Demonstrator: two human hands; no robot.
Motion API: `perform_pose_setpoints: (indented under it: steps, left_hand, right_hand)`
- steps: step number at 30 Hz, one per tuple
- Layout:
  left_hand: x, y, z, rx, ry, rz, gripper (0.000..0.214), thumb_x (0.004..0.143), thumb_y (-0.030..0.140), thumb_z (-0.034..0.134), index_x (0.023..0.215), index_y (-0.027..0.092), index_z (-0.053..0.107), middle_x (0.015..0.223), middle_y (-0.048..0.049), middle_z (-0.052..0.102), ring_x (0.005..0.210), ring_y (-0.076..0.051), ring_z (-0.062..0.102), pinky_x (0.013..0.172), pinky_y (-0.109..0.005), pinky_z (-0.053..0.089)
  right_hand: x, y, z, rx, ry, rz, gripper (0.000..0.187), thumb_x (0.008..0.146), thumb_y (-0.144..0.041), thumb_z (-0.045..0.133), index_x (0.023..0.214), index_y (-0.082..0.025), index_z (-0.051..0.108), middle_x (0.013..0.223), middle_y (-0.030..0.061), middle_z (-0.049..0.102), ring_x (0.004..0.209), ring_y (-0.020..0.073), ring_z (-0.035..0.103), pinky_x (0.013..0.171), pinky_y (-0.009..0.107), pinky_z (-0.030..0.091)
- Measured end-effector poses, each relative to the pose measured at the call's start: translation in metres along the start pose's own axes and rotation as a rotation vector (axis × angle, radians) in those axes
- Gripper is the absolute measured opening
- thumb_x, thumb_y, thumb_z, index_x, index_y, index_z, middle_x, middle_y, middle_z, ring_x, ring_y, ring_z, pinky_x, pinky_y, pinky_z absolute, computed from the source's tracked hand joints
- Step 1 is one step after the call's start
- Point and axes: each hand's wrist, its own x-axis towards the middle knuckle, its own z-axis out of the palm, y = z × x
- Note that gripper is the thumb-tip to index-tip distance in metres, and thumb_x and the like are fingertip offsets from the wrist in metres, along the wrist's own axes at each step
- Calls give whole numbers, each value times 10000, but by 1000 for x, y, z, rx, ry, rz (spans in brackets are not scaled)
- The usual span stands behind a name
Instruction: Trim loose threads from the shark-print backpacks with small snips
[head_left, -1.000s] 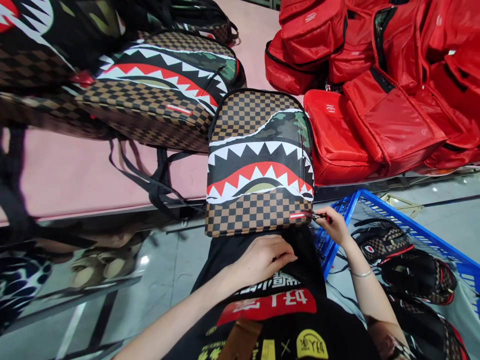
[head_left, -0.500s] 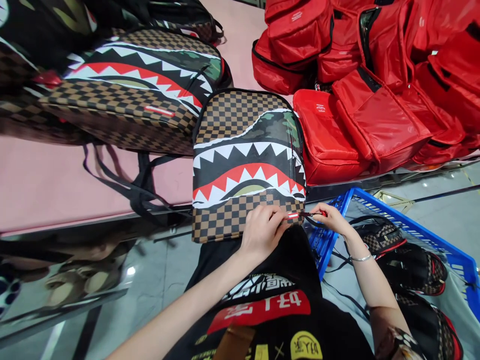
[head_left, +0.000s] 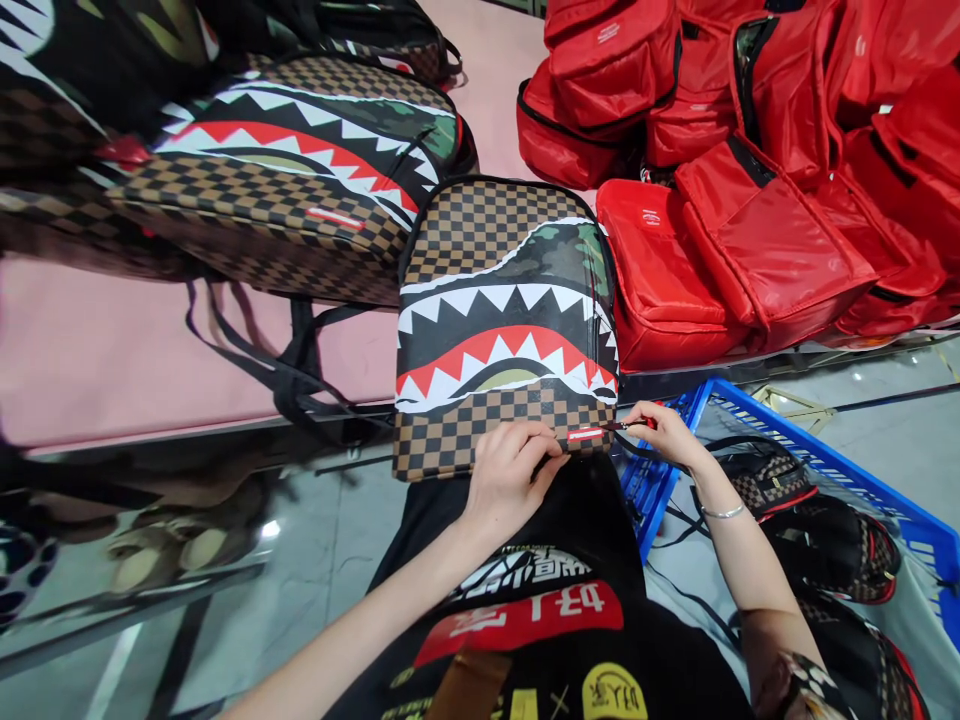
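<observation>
A brown checkered backpack (head_left: 504,310) with a shark-mouth print stands at the near edge of the pink table (head_left: 112,350), its bottom against my lap. My left hand (head_left: 506,475) pinches the backpack's lower edge beside a small red label (head_left: 585,434). Just right of that label, my right hand (head_left: 664,435) is closed on a small red-handled tool (head_left: 634,425) whose tip points at the label. A thin bracelet sits on my right wrist.
More shark-print backpacks (head_left: 292,170) lie on the table at the left, with black straps hanging over the edge. Red bags (head_left: 750,150) are piled at the back right. A blue plastic crate (head_left: 885,500) on the floor at my right holds several backpacks.
My left hand rose from my lap to the backpack's lower edge by the red label. My right hand stayed with its tool at the bottom right corner.
</observation>
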Motion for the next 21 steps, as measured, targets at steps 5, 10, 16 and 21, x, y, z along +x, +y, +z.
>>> perform_pose_setpoints:
  steps: [5, 10, 16, 21]
  left_hand:
    - [-3, -1, -3, -28, 26, -5, 72, 819, 195, 562, 748, 192, 575, 840, -22, 643, 844, -173, 543, 729, -318, 365]
    - [-5, -1, -5, -45, 46, -8, 70, 813, 190, 568, 743, 192, 569, 825, -18, 647, 819, -167, 541, 724, -318, 366]
    - [-5, 0, -6, -67, 88, 2, 60, 804, 171, 575, 750, 193, 558, 818, -14, 644, 811, -165, 551, 712, -313, 371]
    - [-6, -1, -7, -105, 106, -23, 62, 801, 170, 570, 747, 194, 553, 810, -13, 643, 806, -161, 561, 719, -312, 383]
  right_hand:
    - [-4, 6, -4, 7, -17, 23, 126, 752, -268, 586, 819, -163, 603, 779, 12, 595, 697, 133, 517, 668, 259, 389]
    - [-5, 1, -6, -30, -49, 11, 140, 767, -280, 578, 848, -168, 605, 806, 16, 601, 726, 141, 524, 687, 265, 388]
    - [0, -11, 0, -59, -52, -14, 102, 769, -259, 577, 823, -176, 604, 785, 9, 610, 719, 144, 532, 673, 262, 392]
    - [1, -17, 5, -89, -69, -30, 106, 787, -272, 569, 831, -182, 606, 793, 9, 623, 748, 153, 552, 691, 268, 400]
